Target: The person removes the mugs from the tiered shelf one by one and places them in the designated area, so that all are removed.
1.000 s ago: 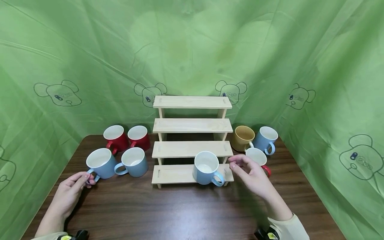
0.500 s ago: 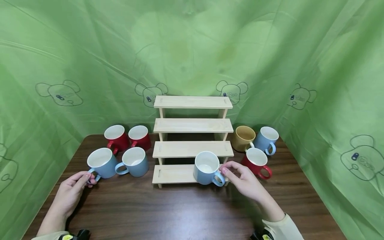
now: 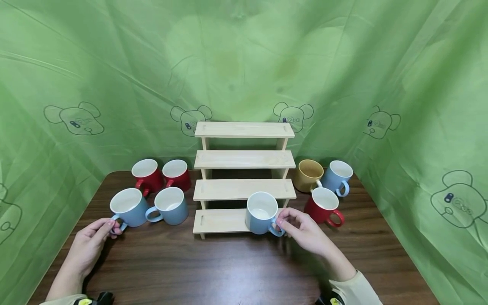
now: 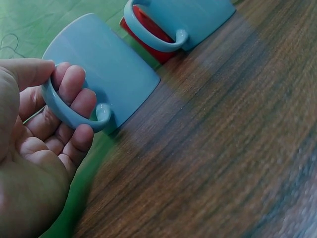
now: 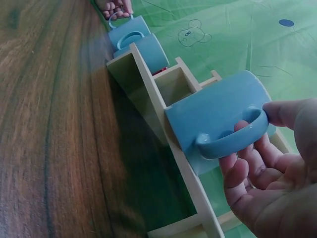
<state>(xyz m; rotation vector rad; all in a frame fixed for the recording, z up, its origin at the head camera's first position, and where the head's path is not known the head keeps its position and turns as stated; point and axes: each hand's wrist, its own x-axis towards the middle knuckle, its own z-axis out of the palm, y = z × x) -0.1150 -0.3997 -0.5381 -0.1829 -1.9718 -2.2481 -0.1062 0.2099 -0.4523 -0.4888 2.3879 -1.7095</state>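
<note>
A light blue mug (image 3: 258, 222) with a white inside stands upright on the right part of the lowest step of a pale wooden tiered shelf (image 3: 221, 221). Its handle points to the right, and my right hand (image 3: 306, 233) grips it; in the right wrist view fingers reach through the handle (image 5: 233, 142) with the thumb on top. At the left of the table, my left hand (image 3: 88, 245) holds the handle of another light blue mug (image 3: 134, 214), which stands upright. The left wrist view shows fingertips (image 4: 74, 79) passing through that handle, thumb above.
Beside the left mug stands another light blue mug (image 3: 175, 212), with two red mugs (image 3: 152, 180) behind. Right of the shelf are a yellow-brown mug (image 3: 305, 180), a light blue mug (image 3: 332, 180) and a red mug (image 3: 318, 209). A green curtain (image 3: 244, 63) surrounds the dark wooden table (image 3: 213, 275).
My right hand has moved left from beside the shelf's end to the blue mug's handle and taken hold of it. The red mug behind it is uncovered. My left hand stays put.
</note>
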